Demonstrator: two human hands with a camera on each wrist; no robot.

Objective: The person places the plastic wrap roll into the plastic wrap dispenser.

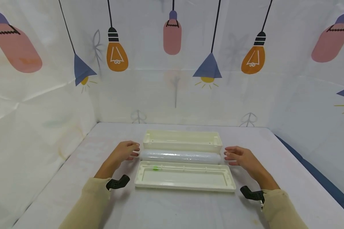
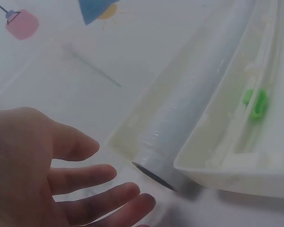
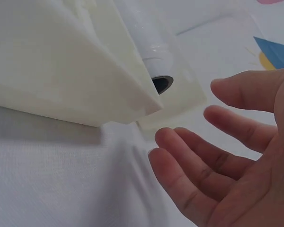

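Observation:
A roll of clear plastic wrap point(image 1: 180, 156) lies crosswise on the table between two cream plastic pieces. Behind it is a long open box point(image 1: 183, 145); in front lies a shallow lid point(image 1: 186, 181) with a rail and a small green slider point(image 1: 155, 168). My left hand point(image 1: 127, 150) is just off the roll's left end, fingers loosely bent and holding nothing. At the opposite end, my right hand point(image 1: 240, 158) hovers with relaxed, spread fingers, also holding nothing. The roll's dark hollow core point(image 3: 162, 84) shows in the right wrist view.
A white cloth covers the table point(image 1: 172, 210). A pale curtain point(image 1: 149, 95) printed with lamps and bulbs stands behind and at both sides. Black camera mounts point(image 1: 118, 182) sit on both wrists, below beige sleeves.

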